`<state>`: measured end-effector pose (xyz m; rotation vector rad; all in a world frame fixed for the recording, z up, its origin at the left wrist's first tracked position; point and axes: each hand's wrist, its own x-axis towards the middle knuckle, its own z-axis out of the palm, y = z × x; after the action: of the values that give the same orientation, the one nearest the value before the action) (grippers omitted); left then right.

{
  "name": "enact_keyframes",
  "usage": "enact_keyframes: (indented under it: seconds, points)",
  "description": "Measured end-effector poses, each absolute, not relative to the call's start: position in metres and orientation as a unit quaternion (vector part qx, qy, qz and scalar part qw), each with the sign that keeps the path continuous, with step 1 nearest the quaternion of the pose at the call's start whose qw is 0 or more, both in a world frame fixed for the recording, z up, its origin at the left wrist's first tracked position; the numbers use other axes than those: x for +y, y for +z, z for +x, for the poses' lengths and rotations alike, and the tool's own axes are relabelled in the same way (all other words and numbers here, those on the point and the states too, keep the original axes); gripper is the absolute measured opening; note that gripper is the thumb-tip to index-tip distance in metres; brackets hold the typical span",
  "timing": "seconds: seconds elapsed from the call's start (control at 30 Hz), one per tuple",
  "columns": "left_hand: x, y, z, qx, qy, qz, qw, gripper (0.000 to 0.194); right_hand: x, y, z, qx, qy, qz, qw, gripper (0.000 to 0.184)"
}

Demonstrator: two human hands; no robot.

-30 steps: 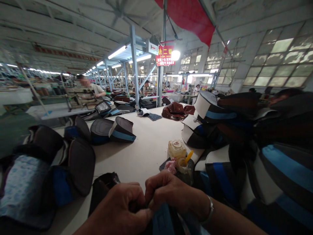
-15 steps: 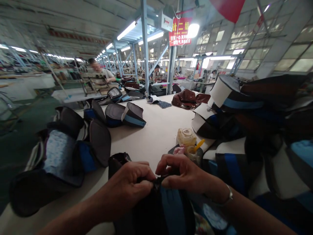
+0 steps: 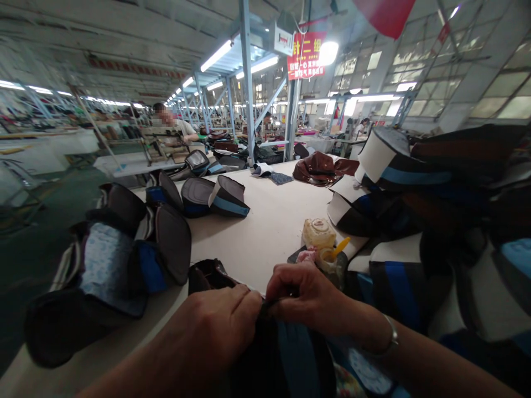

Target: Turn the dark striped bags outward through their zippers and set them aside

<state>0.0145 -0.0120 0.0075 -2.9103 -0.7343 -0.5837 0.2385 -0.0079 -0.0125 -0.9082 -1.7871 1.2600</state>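
A black bag piece with a blue stripe (image 3: 296, 354) lies at the near edge of the table, close to my body. My left hand (image 3: 222, 320) is closed on its upper edge, back of the hand facing up and thumb hidden. Right beside it, my right hand (image 3: 309, 296) pinches the same edge between thumb and bent fingers; a bangle circles that wrist. The spot between the fingertips is dark, and I cannot make out detail there. Behind my left hand, a dark opening with a shiny rim (image 3: 209, 273) shows; whether it belongs to the same piece is unclear.
Just past my right hand stand a crusted glue container (image 3: 318, 233) and a small pot (image 3: 332, 262) with a yellow handle. Black-and-blue bag parts pile up left (image 3: 172, 243) and right (image 3: 400, 293). A brown leather bag (image 3: 317, 168) lies farther back. Another person (image 3: 186, 130) sits beyond.
My left hand has rolled over, so its thumb, visible before, is now out of sight. The right hand keeps its pinch with its fingers drawn slightly closer. The view has shifted slightly.
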Motion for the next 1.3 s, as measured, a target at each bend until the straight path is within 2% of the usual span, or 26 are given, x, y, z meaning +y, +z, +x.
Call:
enact_keyframes:
  seconds: [0.07,0.17,0.3,0.4,0.47,0.57,0.63,0.73,0.83,0.9,1.0,1.07,1.2,1.3]
  points:
    - [-0.013,0.004,0.012,-0.219,-0.203,-0.953,0.061,0.018,-0.011,-0.015,0.238,-0.723,0.439,-0.337,0.414,0.007]
    - [-0.015,-0.007,0.005,-0.223,-0.212,-0.951,0.026,0.019,-0.016,-0.021,0.241,-0.807,0.273,-0.266,0.452,0.011]
    - [-0.019,-0.005,0.0,-0.272,-0.212,-0.929,-0.137,0.016,-0.022,-0.029,0.25,-0.87,0.051,-0.212,0.442,0.017]
    - [-0.02,0.011,0.003,-0.329,-0.173,-0.883,-0.286,0.019,-0.026,-0.031,0.254,-0.891,-0.002,-0.225,0.395,0.016]
    - [-0.018,0.02,0.009,-0.367,-0.136,-0.846,-0.362,0.032,-0.029,-0.03,0.254,-0.902,-0.037,-0.231,0.362,0.013]
    - [-0.013,0.023,0.018,-0.372,-0.076,-0.812,-0.444,0.048,-0.034,-0.029,0.254,-0.907,-0.09,-0.235,0.339,0.008]
    - [-0.011,0.021,0.022,-0.366,-0.046,-0.798,-0.476,0.049,-0.037,-0.027,0.255,-0.913,-0.1,-0.228,0.324,0.007]
    - [-0.012,0.019,0.024,-0.374,-0.031,-0.781,-0.499,0.041,-0.042,-0.023,0.257,-0.914,-0.016,-0.187,0.359,0.011]
    - [-0.016,0.019,0.024,-0.396,-0.014,-0.768,-0.503,0.03,-0.045,-0.022,0.26,-0.858,0.175,-0.167,0.453,0.022]
    - [-0.019,0.019,0.025,-0.417,-0.018,-0.762,-0.495,0.024,-0.048,-0.024,0.263,-0.812,0.28,-0.212,0.467,0.022]
    - [-0.025,0.02,0.029,-0.426,-0.063,-0.77,-0.47,0.019,-0.05,-0.024,0.268,-0.788,0.34,-0.275,0.434,0.019]
    - [-0.03,0.022,0.032,-0.412,-0.112,-0.786,-0.447,0.017,-0.047,-0.02,0.271,-0.794,0.344,-0.274,0.419,0.026]
    - [-0.037,0.031,0.038,-0.354,-0.194,-0.827,-0.391,0.018,-0.023,-0.003,0.271,-0.787,0.46,-0.185,0.368,0.048]
    - [-0.034,0.042,0.036,-0.335,-0.215,-0.845,-0.356,0.019,0.006,0.005,0.264,-0.761,0.556,-0.125,0.31,0.054]
